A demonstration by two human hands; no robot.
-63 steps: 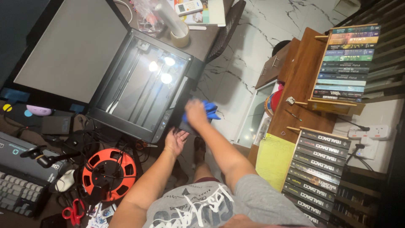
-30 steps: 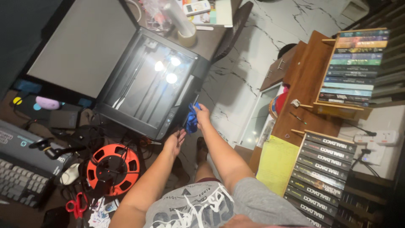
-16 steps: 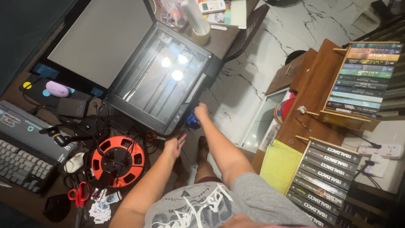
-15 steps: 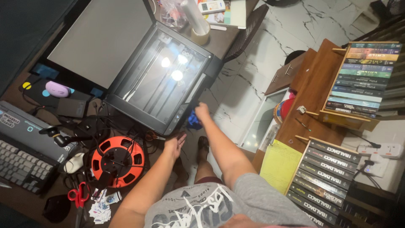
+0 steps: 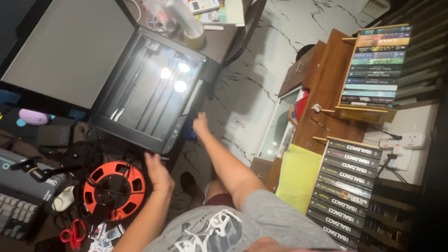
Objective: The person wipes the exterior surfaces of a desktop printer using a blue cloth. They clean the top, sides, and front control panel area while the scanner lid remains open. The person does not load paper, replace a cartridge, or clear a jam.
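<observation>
A black flatbed scanner [image 5: 140,91] lies open on the desk, its grey lid [image 5: 65,51] raised and ceiling lights mirrored in the glass. My right hand [image 5: 200,125] presses a blue cloth [image 5: 191,135] against the scanner's right front side; most of the cloth is hidden under the hand. My left hand [image 5: 157,171] hovers with fingers apart just below the scanner's front corner, holding nothing, beside an orange cable reel [image 5: 114,185].
Tangled cables, red scissors [image 5: 72,234], a keyboard [image 5: 16,217] and a microphone [image 5: 35,173] crowd the desk's left. A tape roll [image 5: 193,37] stands behind the scanner. Book stacks [image 5: 375,65] and a yellow pad [image 5: 298,175] sit on wooden shelving at right, over marble floor [image 5: 261,60].
My right hand has slid the blue cloth down the scanner's side, so less cloth shows. My left hand has dropped back from the scanner toward the cable reel.
</observation>
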